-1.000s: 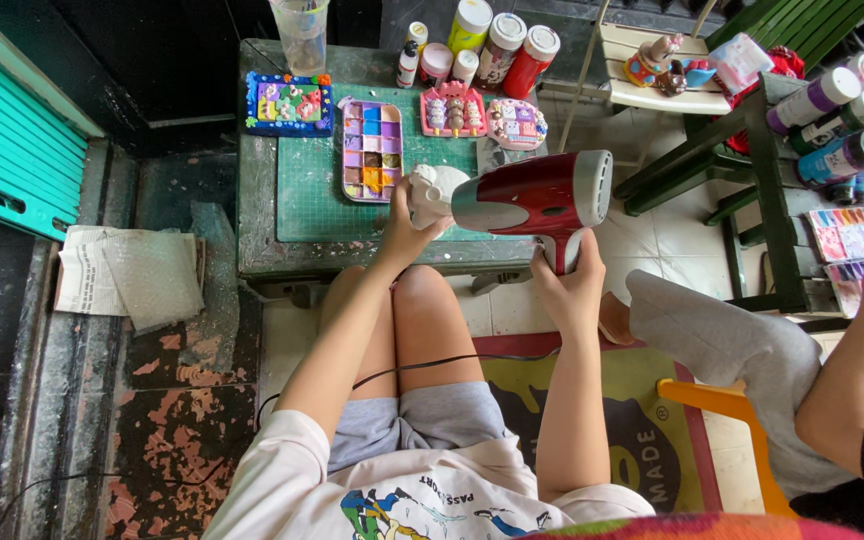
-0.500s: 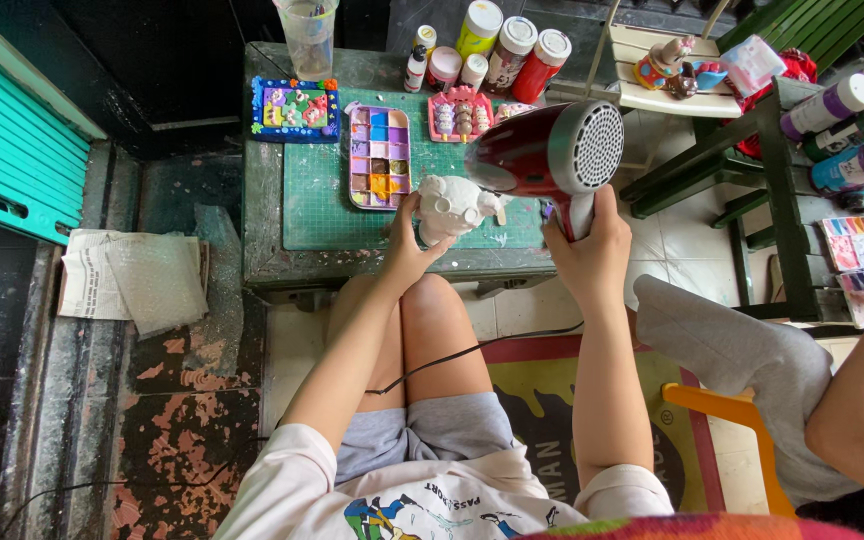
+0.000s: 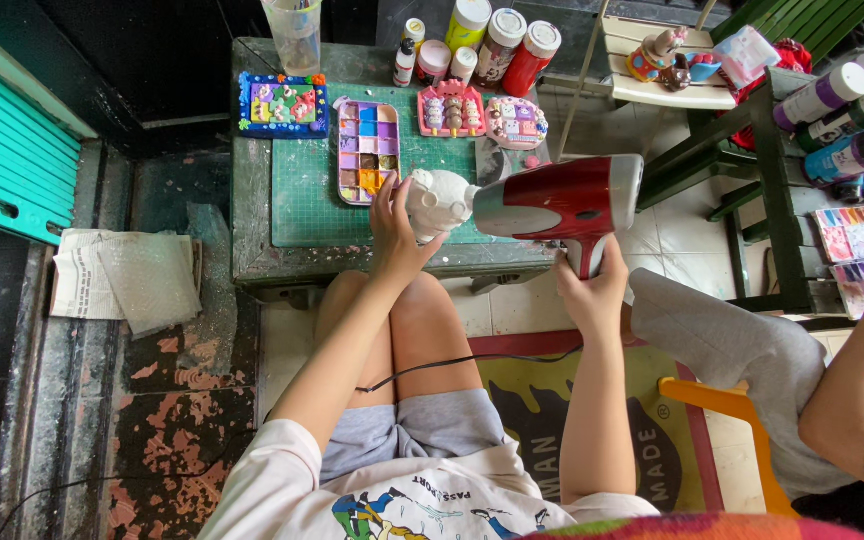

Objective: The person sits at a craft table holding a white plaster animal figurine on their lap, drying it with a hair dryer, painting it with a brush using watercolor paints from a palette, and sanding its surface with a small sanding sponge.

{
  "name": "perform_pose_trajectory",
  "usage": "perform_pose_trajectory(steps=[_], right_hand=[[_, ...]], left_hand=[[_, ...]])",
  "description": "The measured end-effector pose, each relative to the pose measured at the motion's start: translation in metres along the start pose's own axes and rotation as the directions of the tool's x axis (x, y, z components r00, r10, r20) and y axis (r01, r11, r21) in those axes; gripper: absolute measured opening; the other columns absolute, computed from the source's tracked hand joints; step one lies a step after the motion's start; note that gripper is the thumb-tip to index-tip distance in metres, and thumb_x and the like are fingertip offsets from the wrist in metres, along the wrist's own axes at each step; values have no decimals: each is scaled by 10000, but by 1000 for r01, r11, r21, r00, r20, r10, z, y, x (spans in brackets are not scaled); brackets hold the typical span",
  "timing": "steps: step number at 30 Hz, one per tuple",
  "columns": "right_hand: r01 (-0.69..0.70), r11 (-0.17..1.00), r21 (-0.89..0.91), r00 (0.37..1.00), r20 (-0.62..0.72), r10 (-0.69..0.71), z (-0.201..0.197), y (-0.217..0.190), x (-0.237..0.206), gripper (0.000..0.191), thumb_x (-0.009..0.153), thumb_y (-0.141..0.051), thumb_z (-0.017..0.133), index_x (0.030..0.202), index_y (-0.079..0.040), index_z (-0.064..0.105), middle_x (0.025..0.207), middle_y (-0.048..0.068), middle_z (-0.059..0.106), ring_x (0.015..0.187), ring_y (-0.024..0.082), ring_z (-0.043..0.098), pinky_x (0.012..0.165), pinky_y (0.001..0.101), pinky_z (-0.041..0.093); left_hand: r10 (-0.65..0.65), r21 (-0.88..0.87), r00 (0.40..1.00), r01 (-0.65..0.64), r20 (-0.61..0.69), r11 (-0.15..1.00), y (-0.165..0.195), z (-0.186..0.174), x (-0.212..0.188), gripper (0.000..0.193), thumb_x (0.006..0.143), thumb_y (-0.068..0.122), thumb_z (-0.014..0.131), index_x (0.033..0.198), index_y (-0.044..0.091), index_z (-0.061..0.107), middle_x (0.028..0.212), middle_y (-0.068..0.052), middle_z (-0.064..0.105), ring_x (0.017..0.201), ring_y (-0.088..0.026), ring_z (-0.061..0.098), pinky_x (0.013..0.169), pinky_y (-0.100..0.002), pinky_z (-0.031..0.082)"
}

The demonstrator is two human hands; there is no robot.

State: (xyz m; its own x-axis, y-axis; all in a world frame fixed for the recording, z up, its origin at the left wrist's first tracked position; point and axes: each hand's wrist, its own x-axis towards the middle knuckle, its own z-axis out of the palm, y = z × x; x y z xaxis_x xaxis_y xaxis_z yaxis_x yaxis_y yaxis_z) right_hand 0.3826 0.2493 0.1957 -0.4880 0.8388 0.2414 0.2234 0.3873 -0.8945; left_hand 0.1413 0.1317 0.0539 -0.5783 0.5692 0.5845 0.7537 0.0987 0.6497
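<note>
My left hand [image 3: 395, 228] holds a white plaster figurine [image 3: 436, 203] above the front edge of the green cutting mat [image 3: 309, 195]. A red and silver hair dryer [image 3: 564, 200] is gripped by its handle in my right hand [image 3: 590, 288], its silver nozzle pointing left and almost touching the figurine. The dryer's black cord [image 3: 452, 363] runs across my knees. A paint palette [image 3: 369, 151] with coloured wells lies on the mat just behind the figurine.
Painted figurine trays [image 3: 283, 105], paint jars [image 3: 497, 42] and a plastic cup [image 3: 294, 33] stand on the low table [image 3: 251, 230]. Another person's arm [image 3: 857, 385] and grey-trousered leg are at right, by green shelves with bottles [image 3: 837, 125]. Paper [image 3: 127, 281] lies on the floor left.
The hair dryer has swung so its side faces me, nozzle aimed at the figurine. My left hand has turned the figurine slightly toward the nozzle.
</note>
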Motion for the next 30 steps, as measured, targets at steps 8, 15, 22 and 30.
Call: perform_pose_trajectory(steps=[8,15,22,30], right_hand=[[26,995,92,999,-46,-21,4,29,-10,269,925,-28,723,1123,-32,542,829,28,640,644,80,582,552,257,462],[13,968,251,996,-85,8,23,34,-15,287,916,14,678,1173,-32,558,884,14,653,663,77,581,581,258,483],[-135,961,240,990,2,138,43,30,-19,279,880,-18,699,1121,-45,561,743,18,622,576,100,564,523,281,456],[63,998,31,997,49,-65,88,34,-34,227,865,-71,763,991,-17,582,771,35,647,668,127,571,628,289,497]], left_hand=[[-184,507,884,-67,429,860,36,-14,76,1049,606,529,924,1479,168,469,1376,-81,540,1317,-274,505,1157,-628,241],[-347,561,900,149,264,814,14,-30,88,1012,666,797,786,1341,81,548,1017,-164,732,861,-327,736,751,-450,567],[-496,505,850,354,178,787,-30,-56,59,907,752,790,710,1354,132,543,967,-201,745,861,-389,733,727,-503,575],[-496,386,858,415,137,824,-60,-47,37,822,797,745,712,1337,150,540,1100,-183,726,1004,-405,700,845,-525,548]])
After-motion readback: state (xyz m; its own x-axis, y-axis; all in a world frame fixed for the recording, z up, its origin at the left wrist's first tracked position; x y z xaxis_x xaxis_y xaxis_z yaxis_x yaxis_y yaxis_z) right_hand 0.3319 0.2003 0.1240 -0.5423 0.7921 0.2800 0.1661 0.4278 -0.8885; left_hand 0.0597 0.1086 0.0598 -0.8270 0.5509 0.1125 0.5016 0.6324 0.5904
